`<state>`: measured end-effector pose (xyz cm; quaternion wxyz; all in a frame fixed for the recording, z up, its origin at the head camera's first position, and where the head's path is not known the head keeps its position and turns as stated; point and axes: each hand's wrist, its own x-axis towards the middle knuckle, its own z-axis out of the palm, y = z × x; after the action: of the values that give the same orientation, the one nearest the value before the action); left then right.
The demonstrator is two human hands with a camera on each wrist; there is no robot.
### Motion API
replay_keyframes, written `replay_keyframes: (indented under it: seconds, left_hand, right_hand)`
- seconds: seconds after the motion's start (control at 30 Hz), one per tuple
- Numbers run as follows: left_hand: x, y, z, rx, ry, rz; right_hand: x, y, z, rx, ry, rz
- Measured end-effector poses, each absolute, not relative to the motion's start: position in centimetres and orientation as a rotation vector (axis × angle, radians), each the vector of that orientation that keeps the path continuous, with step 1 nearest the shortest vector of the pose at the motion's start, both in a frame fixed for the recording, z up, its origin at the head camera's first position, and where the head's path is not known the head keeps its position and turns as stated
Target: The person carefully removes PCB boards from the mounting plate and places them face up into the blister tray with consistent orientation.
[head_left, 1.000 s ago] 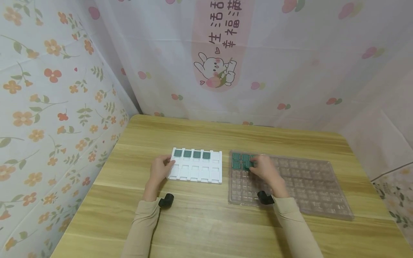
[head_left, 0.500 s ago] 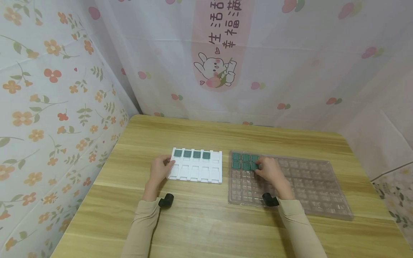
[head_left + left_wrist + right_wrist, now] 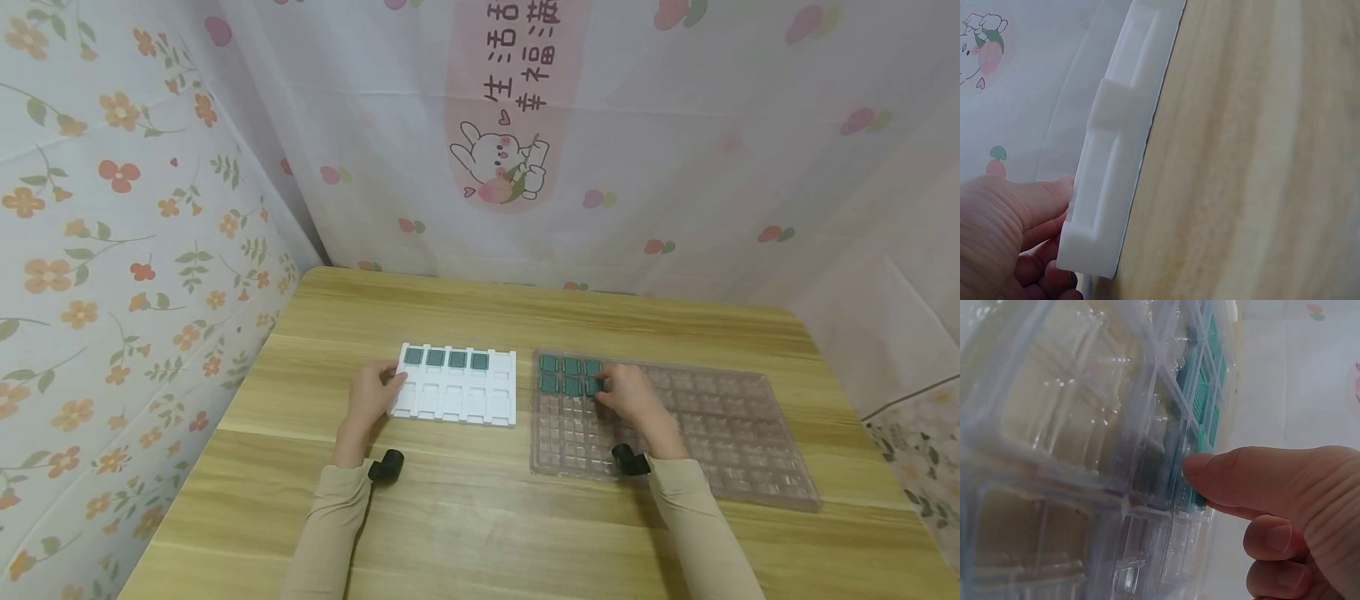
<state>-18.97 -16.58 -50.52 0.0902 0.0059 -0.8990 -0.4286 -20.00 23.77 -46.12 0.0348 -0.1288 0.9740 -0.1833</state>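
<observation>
My left hand (image 3: 371, 392) grips the left edge of a white compartment tray (image 3: 453, 404), thumb on its rim and fingers curled at the end. In the left wrist view the white tray's side (image 3: 1094, 181) is close up. Several square green chips (image 3: 457, 359) sit along its back row. To the right, my right hand (image 3: 632, 397) is over a clear plastic tray (image 3: 720, 417) with green chips in its back left corner. Thumb and forefinger pinch one green chip (image 3: 1200, 487) at a pocket of the second row; the forefinger is largely hidden behind the thumb.
Both trays lie on a wood-grain table (image 3: 450, 517), with a narrow gap between them. A patterned curtain (image 3: 637, 167) hangs behind the table's back edge, and a flowered cloth (image 3: 112, 292) hangs on the left. Black mounts (image 3: 387, 467) sit at both wrists.
My right hand has moved slightly right with the green chip and lowered it to the second-row pocket. The left hand and white tray have stayed put.
</observation>
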Motion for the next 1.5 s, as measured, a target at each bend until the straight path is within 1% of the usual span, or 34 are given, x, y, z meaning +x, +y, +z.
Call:
replay_keyframes:
  seconds: [0.7,1.07,1.5]
  left_hand:
    - [-19.0,-16.6,-50.6,0.005,-2.662,-1.278]
    - [-19.0,-16.7,-50.7,0.032,-2.676,-1.289]
    - [-19.0,-16.7,-50.6,0.028,-2.680,-1.284]
  right_hand:
    - [-20.0,23.6,-45.8,-0.397,2.958,-0.521]
    - [-20.4,23.2,-46.2,-0.466,3.005,-0.472]
    - [-20.5,21.4,-46.1,-0.493,2.944,-0.616]
